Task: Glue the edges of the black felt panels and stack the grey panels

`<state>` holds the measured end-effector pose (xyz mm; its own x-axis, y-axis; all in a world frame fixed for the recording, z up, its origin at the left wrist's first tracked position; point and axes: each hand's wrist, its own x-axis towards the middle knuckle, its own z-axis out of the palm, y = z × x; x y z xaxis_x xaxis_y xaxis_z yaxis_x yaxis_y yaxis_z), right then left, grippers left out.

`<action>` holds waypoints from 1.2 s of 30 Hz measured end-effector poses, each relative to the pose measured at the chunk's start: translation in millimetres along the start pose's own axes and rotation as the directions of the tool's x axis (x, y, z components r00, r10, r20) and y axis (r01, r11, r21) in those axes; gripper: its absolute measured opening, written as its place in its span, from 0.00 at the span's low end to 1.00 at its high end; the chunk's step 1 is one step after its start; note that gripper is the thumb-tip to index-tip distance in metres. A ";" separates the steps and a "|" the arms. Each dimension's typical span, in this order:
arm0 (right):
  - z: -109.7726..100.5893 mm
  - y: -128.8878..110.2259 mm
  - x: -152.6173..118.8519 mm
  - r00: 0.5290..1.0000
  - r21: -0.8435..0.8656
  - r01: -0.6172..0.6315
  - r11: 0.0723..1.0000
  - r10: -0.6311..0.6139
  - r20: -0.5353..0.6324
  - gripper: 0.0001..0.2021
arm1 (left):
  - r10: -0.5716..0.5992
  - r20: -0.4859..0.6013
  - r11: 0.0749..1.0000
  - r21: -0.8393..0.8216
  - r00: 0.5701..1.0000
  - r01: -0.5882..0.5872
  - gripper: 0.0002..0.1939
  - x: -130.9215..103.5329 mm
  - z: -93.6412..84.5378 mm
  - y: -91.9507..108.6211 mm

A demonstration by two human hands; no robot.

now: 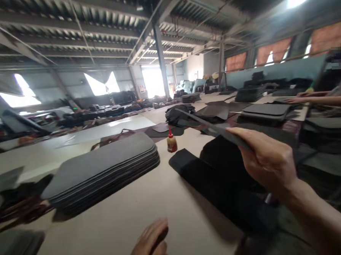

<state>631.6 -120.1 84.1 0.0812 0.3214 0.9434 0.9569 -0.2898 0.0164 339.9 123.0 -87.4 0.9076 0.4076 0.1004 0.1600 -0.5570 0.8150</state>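
My right hand (267, 158) is raised at the right, with thumb and fingers closed on the near end of a thin grey sheet (216, 129) seen almost edge-on. Below it lie black flexible pieces (219, 178), one long and slightly curled off the tabletop. My left hand (150, 243) is low at the bottom centre, somewhat blurred, thumb apart from the fingers and nothing in it. Left of centre a neat stack of grey flat panels (109, 161) with rounded corners rests on the pale table (129, 221). A small glue-type bottle (171, 142) with a red nozzle stands beyond the black pieces.
Dark scraps (179, 115) are heaped farther back. Another panel stack (265, 113) lies at the back right, near a co-worker's arms (323, 98). At the lower left edge sits one more stack (18, 249), with brown strap-like pieces (23, 211) above it.
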 end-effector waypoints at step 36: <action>108.6 -152.2 -185.9 0.758 0.525 0.153 0.837 -0.440 0.481 0.29 | -0.603 -0.551 0.761 -0.613 0.577 0.210 0.25 -122.9 -56.0 4.8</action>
<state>501.1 -37.9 -129.7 -0.2259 0.8050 0.5486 0.9598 0.2802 -0.0160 207.3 110.7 -63.9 0.2135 0.9696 -0.1192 0.0748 0.1055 0.9916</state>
